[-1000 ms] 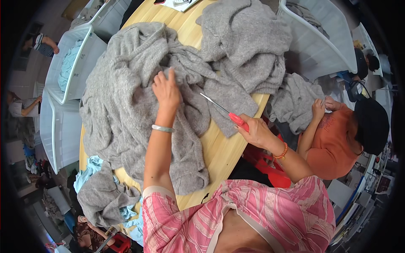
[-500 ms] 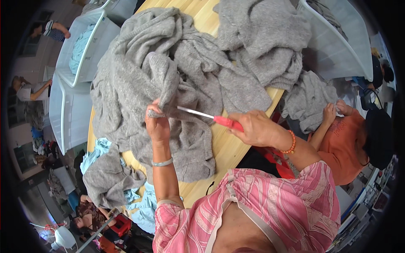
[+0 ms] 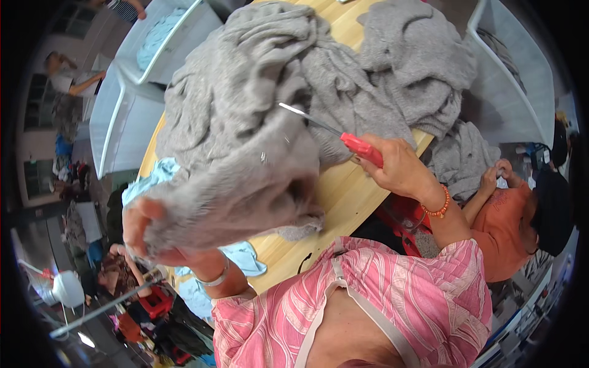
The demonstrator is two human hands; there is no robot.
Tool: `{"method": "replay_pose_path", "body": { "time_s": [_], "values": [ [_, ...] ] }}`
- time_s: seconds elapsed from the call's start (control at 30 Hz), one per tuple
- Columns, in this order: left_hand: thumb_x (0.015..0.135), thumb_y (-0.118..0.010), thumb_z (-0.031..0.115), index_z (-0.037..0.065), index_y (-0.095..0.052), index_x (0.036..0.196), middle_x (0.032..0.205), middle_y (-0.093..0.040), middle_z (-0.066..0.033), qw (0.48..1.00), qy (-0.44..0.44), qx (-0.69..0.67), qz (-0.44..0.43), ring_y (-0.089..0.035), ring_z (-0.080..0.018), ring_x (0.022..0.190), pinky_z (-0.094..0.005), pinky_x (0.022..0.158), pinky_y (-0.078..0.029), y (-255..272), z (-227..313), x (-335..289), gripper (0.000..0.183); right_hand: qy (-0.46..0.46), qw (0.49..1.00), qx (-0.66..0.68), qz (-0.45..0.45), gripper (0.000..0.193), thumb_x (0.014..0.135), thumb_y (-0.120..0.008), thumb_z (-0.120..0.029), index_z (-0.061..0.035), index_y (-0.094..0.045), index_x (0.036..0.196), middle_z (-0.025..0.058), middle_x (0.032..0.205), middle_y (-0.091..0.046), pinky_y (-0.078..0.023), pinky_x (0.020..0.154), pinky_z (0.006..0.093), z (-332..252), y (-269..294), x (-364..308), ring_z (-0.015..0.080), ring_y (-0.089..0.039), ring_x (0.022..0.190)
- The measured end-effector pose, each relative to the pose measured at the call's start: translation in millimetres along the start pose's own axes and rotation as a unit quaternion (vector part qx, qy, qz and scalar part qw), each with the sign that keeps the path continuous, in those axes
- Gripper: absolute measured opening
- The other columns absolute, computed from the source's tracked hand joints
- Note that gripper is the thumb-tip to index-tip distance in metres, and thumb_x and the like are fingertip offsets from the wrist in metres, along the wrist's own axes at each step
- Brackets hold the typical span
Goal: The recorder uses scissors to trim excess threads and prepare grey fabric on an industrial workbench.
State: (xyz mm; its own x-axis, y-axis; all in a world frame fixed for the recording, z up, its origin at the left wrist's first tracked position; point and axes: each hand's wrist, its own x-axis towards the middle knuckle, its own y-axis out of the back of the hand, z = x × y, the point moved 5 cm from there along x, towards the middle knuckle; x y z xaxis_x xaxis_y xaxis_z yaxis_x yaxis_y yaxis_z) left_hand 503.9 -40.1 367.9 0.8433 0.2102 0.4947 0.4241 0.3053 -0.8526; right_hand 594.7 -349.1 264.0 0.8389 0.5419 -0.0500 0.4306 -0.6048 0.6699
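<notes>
Your left grip [image 3: 136,232], blurred, holds the near end of a grey knit garment [image 3: 239,190] at the left side of the table [image 3: 343,205]. Your right grip [image 3: 402,168] is wrapped around a red-handled tool [image 3: 362,150], its thin metal shaft pointing up and left over the knit. Beyond lies a heap of grey knitwear [image 3: 245,67], with another grey pile [image 3: 417,52] to its right. Pale blue cloth [image 3: 245,257] shows near your left forearm. White bins [image 3: 126,126] stand past the table's left edge, and on your right a co-worker in an orange shirt [image 3: 506,227] handles grey knit too.
</notes>
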Motion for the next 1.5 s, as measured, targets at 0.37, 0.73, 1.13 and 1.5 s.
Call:
{"method": "replay_pose_path", "body": {
  "time_s": [0.37, 0.73, 1.13, 1.5],
  "values": [
    [0.079, -0.052, 0.007, 0.003, -0.059, 0.098, 0.103, -0.063, -0.0171, 0.856, 0.073, 0.303, 0.411, -0.048, -0.0382, 0.118, -0.0505, 0.107, -0.028, 223.7, 136.5, -221.3, 0.020, -0.053, 0.986, -0.084, -0.131, 0.020, 0.083, -0.060, -0.021, -0.0056, -0.055, 0.094, 0.0208, 0.074, -0.062, -0.046, 0.068, 0.0490, 3.4, -74.8, -24.4, 0.0419, -0.060, 0.076],
    [0.079, -0.069, 0.033, 0.001, -0.058, 0.107, 0.081, -0.062, -0.0178, 0.259, 0.117, 0.958, 0.030, -0.060, -0.0329, 0.073, -0.0385, 0.070, -0.048, 224.4, 72.7, -174.2, 0.044, -0.029, 0.977, -0.133, -0.162, 0.019, 0.083, -0.059, -0.021, -0.0043, -0.053, 0.090, 0.0232, 0.073, -0.061, -0.046, 0.067, 0.0509, 13.2, -121.8, -33.7, 0.0435, -0.059, 0.074],
    [0.075, -0.068, 0.025, 0.006, -0.063, 0.096, 0.087, -0.066, -0.0155, 0.259, 0.287, 0.921, -0.053, -0.060, -0.0369, 0.085, -0.0469, 0.076, -0.046, 265.0, 25.1, -126.7, 0.029, -0.027, 0.980, -0.134, -0.143, 0.017, 0.084, -0.059, -0.019, -0.0043, -0.053, 0.090, 0.0222, 0.072, -0.060, -0.046, 0.063, 0.0506, 4.7, -117.0, -17.5, 0.0432, -0.059, 0.072],
    [0.081, -0.063, 0.021, 0.008, -0.057, 0.099, 0.097, -0.052, -0.0155, 0.327, 0.453, 0.806, -0.195, -0.058, -0.0331, 0.084, -0.0414, 0.065, -0.048, 139.6, -21.0, -248.8, 0.024, 0.006, 0.976, -0.136, -0.171, 0.020, 0.086, -0.058, -0.023, -0.0045, -0.052, 0.087, 0.0218, 0.065, -0.054, -0.042, 0.056, 0.0478, -3.4, -110.6, -17.2, 0.0430, -0.055, 0.064]
  ]
}}
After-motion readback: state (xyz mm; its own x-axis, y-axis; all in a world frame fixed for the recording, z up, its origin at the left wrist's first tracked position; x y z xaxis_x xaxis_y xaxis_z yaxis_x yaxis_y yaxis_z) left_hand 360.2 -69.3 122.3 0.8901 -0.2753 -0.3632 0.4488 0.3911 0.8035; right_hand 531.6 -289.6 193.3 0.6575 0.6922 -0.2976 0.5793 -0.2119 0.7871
